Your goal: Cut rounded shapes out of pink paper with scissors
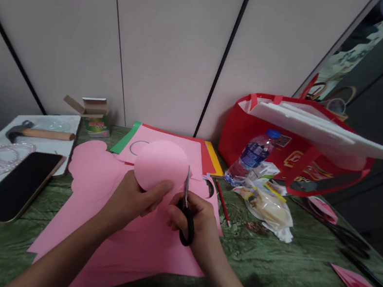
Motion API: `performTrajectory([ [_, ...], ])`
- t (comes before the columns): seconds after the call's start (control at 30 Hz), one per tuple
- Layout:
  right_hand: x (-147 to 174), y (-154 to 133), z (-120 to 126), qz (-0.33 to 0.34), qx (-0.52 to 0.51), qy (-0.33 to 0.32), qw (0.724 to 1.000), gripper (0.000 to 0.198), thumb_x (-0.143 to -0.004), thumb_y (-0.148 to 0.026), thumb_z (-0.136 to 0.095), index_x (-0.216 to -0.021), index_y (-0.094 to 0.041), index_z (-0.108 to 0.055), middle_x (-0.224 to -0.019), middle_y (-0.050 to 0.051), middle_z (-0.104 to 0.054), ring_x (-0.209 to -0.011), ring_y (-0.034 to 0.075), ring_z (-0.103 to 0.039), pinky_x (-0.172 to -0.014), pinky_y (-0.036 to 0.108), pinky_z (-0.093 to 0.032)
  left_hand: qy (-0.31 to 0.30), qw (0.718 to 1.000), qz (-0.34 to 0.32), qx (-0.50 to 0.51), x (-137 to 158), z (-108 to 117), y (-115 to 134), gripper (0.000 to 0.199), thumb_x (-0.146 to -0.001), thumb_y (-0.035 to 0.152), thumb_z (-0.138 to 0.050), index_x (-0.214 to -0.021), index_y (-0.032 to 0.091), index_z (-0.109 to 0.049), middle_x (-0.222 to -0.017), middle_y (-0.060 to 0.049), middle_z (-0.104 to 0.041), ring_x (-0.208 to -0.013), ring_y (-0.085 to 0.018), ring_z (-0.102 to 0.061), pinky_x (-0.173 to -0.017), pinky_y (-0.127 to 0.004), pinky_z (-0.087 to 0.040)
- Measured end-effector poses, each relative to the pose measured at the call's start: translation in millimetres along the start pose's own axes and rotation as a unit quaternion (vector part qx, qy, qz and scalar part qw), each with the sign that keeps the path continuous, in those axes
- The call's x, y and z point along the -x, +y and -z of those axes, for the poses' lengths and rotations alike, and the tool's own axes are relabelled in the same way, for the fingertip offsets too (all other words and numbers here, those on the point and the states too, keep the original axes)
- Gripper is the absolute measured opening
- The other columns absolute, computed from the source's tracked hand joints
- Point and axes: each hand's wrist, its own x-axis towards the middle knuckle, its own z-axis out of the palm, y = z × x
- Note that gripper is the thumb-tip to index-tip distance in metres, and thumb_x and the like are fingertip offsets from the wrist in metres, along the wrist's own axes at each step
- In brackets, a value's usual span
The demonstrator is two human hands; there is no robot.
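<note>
Here, in the head view, the left hand pinches the lower edge of a pink paper disc, fingers closed on it, holding it above the large pink sheet on the green table. The right hand grips black-handled scissors, blades upright at the disc's right edge. A phone lies left; a water bottle stands before a red bag.
</note>
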Motion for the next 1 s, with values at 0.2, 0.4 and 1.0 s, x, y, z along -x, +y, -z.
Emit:
performTrajectory([
  [0.2,0.0,0.4,1.1,0.003,0.006,-0.009,1.000,0.024,-0.062,-0.033,-0.070,-0.058,-0.018,-0.053,-0.040,-0.007,-0.045,-0.038,0.008,-0.042,-0.039,0.021,-0.033,0.007,1.000,-0.002,-0.006,-1.3,0.2,-0.7,0.041,-0.074,0.034,-0.058,-0.039,0.017,-0.043,-0.032,0.006,-0.038,-0.032,-0.006,-0.035,-0.035,-0.020,-0.028],
  [0.4,-0.2,1.7,0.9,0.002,0.006,-0.003,1.000,0.024,-0.062,-0.034,-0.069,-0.059,-0.017,-0.053,-0.040,-0.007,-0.046,-0.037,0.008,-0.042,-0.038,0.021,-0.034,0.014,1.000,-0.002,-0.008,0.9,1.6,0.6,0.044,-0.074,0.036,-0.057,-0.037,0.017,-0.042,-0.031,0.005,-0.038,-0.031,-0.006,-0.035,-0.035,-0.020,-0.028],
  [1.0,-0.7,0.6,-0.1,-0.018,-0.017,0.016,1.000,0.025,-0.056,-0.030,-0.073,-0.065,-0.017,-0.054,-0.045,-0.008,-0.046,-0.043,0.007,-0.040,-0.042,0.021,-0.031,0.009,1.000,-0.020,0.008,0.1,3.6,4.6,0.044,-0.072,0.031,-0.059,-0.035,0.016,-0.042,-0.029,0.006,-0.037,-0.028,-0.004,-0.034,-0.032,-0.018,-0.025],
])
